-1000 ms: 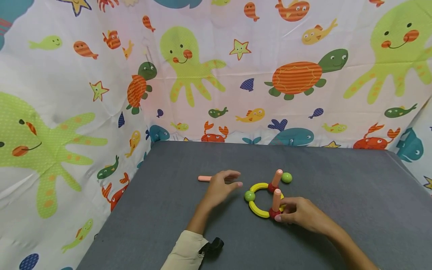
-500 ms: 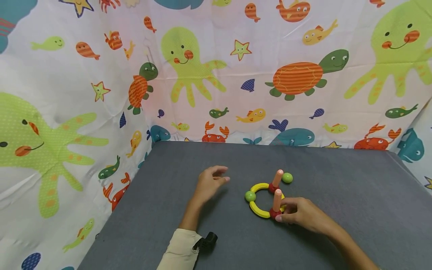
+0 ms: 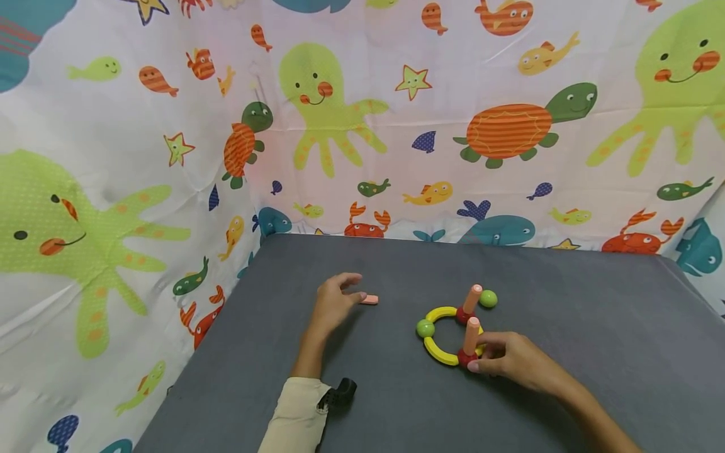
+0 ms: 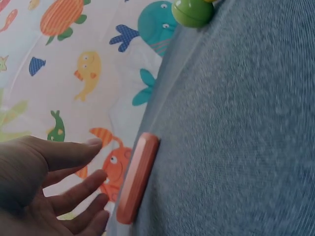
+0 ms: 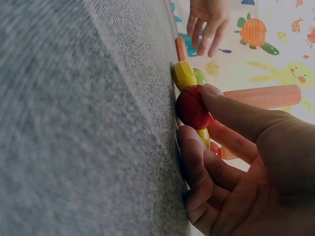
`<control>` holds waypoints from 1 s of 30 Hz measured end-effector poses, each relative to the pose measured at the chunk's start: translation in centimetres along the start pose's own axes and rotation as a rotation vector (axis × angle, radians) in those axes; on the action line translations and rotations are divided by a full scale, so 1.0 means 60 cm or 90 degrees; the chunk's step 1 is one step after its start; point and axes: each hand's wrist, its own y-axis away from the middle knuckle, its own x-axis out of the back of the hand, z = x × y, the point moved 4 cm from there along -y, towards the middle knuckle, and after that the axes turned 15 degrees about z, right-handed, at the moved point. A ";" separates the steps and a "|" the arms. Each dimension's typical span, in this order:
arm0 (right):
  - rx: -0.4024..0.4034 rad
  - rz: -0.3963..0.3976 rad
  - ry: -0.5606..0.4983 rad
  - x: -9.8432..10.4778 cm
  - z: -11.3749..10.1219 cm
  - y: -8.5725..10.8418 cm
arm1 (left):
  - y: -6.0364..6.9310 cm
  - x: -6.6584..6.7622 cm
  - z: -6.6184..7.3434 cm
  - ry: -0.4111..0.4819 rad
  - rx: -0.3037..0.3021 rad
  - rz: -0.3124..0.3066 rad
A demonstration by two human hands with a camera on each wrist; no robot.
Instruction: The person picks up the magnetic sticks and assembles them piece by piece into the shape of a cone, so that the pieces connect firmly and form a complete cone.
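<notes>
A ring of curved yellow pieces (image 3: 438,351) lies on the grey table, joined by a green ball (image 3: 425,328) and two red balls. A pink wooden peg stands up from each red ball. My right hand (image 3: 518,363) pinches the nearer red ball (image 5: 193,107) between thumb and fingers, beside its upright peg (image 3: 471,335). To the left, my left hand (image 3: 333,305) hovers with relaxed, parted fingers. Close to its fingertips a loose pink peg (image 4: 138,179) lies flat, partly hidden by the hand in the head view; the left wrist view shows a gap between them.
A loose green ball (image 3: 488,299) rests just behind the ring, near the farther peg (image 3: 472,297). Behind the grey table (image 3: 396,409) hangs a curtain (image 3: 362,145) printed with sea animals, which also runs along the left side.
My left hand has moved left, passing over the loose peg, whose right end now shows past the fingers. The right hand keeps its pinch on the red ball. The head view has shifted slightly.
</notes>
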 end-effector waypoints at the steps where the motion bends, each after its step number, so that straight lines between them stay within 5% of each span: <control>1: -0.001 0.001 0.000 0.001 0.000 0.000 | -0.001 -0.001 -0.003 -0.006 0.003 -0.004; 19: -0.009 0.000 -0.009 -0.002 0.004 -0.001 | 0.008 -0.016 -0.022 -0.147 -0.017 -0.042; 30: -0.016 0.001 -0.005 -0.002 0.007 0.000 | 0.009 -0.023 -0.021 -0.165 -0.020 -0.023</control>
